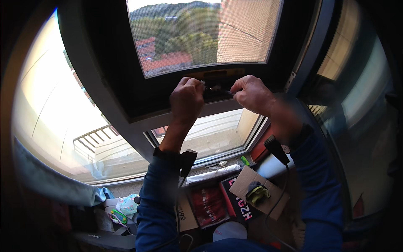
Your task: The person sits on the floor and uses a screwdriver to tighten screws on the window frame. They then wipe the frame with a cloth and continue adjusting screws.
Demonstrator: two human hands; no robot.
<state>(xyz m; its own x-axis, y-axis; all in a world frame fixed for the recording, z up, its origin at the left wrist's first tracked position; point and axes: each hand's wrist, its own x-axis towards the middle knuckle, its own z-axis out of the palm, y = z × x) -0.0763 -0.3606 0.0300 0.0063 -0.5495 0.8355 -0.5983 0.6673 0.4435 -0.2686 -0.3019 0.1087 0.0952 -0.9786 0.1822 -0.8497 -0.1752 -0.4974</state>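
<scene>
My left hand (187, 98) is raised in front of the dark window frame (155, 94), its fingers closed in a pinch. A small pale, partly clear piece (203, 84) sticks out at its fingertips. To its right, my right hand (254, 95) is also closed, around the end of a thin dark rod-like tool (226, 91) that points left toward the pale piece. The tool's kind is too dim to make out, and so is whether its tip touches the piece. Just above both hands is the lower edge of a mesh window screen (176, 46).
Below, a lower glass pane (214, 130) meets a sill with a long white roll (214, 174). Under it lie a red plastic-wrapped package (208, 206), a cardboard piece (239, 185) with dark yellow-green gloves (257, 193), and a plastic bag (127, 204). Black devices with cables sit at both wrists.
</scene>
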